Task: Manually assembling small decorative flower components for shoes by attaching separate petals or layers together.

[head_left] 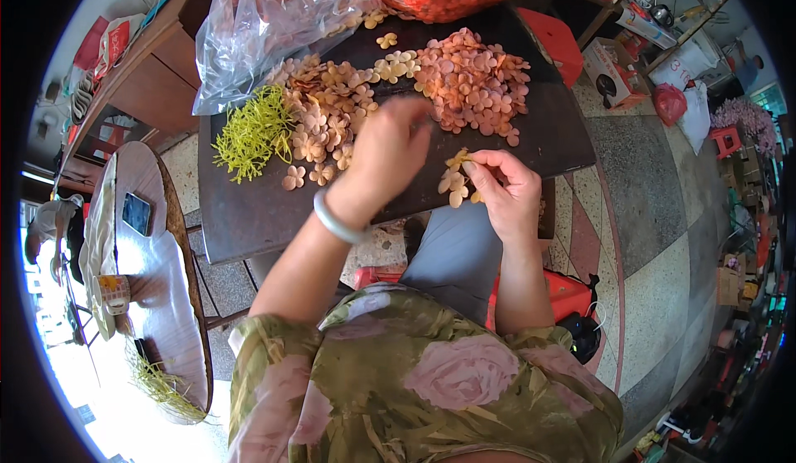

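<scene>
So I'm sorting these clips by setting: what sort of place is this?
Likely a home craft workshop: fabric petals heaped on a dark table, bulging plastic bags, cartons on the floor.

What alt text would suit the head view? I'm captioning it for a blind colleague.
The right hand pinches a few small peach fabric flowers while the left hand reaches toward a pile of flower pieces on a dark table. A bunch of yellow-green stamens and a clear plastic bag lie at the left.

Pale fabric petals (454,183) between fingers (489,169)
</scene>
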